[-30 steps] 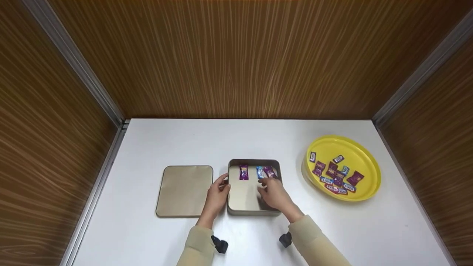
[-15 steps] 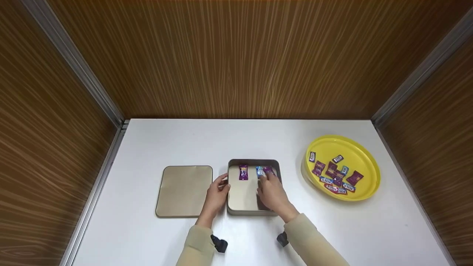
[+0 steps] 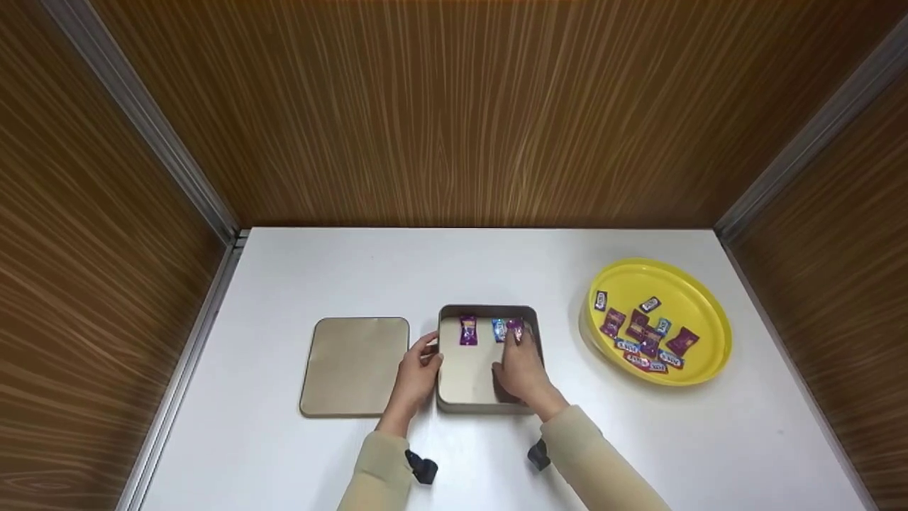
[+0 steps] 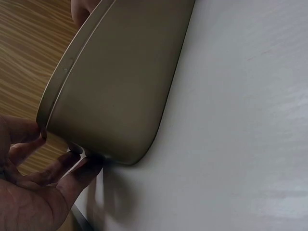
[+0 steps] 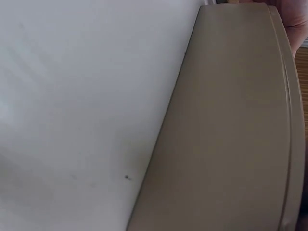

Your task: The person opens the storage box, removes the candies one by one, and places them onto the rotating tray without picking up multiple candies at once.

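In the head view, a shallow gold square tin (image 3: 461, 387) sits in the middle of the table. Along its far side lie a purple wrapped candy (image 3: 468, 331), a blue one (image 3: 499, 329) and a second purple one (image 3: 516, 328) at the right. My right hand (image 3: 523, 369) reaches over the near right part of the tin, its fingertips on the near end of that right-hand purple candy. My left hand (image 3: 415, 376) rests against the tin's left wall. In the left wrist view, its fingertips (image 4: 79, 175) touch the tin's wall (image 4: 115, 91) by a corner.
The tin's flat gold lid (image 3: 355, 365) lies left of it. A yellow round tray (image 3: 691, 301) with several purple, blue and red candies stands at the right. Wooden panels (image 3: 454, 121) enclose the white table (image 3: 397, 273) behind and at both sides.
My right hand has moved its fingertips onto the right-hand purple candy, which has turned from slanted to nearly straight beside the blue one. My left hand stays at the tin's side.
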Tool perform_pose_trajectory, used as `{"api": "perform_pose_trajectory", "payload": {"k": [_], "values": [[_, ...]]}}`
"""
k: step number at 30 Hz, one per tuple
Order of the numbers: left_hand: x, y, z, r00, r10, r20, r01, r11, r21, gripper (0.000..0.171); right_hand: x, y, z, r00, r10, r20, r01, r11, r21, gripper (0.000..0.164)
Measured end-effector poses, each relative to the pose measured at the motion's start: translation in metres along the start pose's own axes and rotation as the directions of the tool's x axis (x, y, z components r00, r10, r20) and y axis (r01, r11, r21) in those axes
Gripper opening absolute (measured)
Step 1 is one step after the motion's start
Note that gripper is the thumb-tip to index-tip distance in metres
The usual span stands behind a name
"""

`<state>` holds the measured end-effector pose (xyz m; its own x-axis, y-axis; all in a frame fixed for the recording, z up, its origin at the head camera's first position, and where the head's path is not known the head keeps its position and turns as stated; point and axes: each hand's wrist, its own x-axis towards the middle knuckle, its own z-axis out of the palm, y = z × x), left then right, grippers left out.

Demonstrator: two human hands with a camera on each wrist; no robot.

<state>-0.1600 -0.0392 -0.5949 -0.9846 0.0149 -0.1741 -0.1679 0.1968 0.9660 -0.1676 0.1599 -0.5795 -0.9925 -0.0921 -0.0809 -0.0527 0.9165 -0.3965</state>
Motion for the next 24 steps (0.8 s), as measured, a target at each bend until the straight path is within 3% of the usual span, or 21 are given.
{"api": "perform_pose_trajectory", "payload": {"k": [9,13,19,24], "values": [[0.0018,-0.0018,-0.0016,1.000,0.018,0.009,-0.018,1.000,-0.004,0.043,-0.0057,0.0010,0.0004,0.997,-0.062,-0.048,0.063,0.998,0.020,0.059],[0.0026,-0.0023,-0.0019,1.000,0.029,0.006,-0.029,1.000,-0.002,0.044,-0.0071,0.0009,0.0014,0.996,-0.087,-0.034,0.087,0.996,-0.017,0.049],[0.0026,-0.0015,-0.0010,1.000,0.023,-0.002,-0.023,1.000,-0.005,0.044,-0.0080,0.0025,0.0023,0.991,-0.130,-0.019,0.129,0.989,-0.066,0.050],[0.0024,-0.0022,-0.0012,0.999,0.039,-0.012,-0.039,0.999,0.003,0.043,-0.0080,0.0032,0.0021,0.974,-0.219,-0.049,0.212,0.970,-0.117,0.032]]}}
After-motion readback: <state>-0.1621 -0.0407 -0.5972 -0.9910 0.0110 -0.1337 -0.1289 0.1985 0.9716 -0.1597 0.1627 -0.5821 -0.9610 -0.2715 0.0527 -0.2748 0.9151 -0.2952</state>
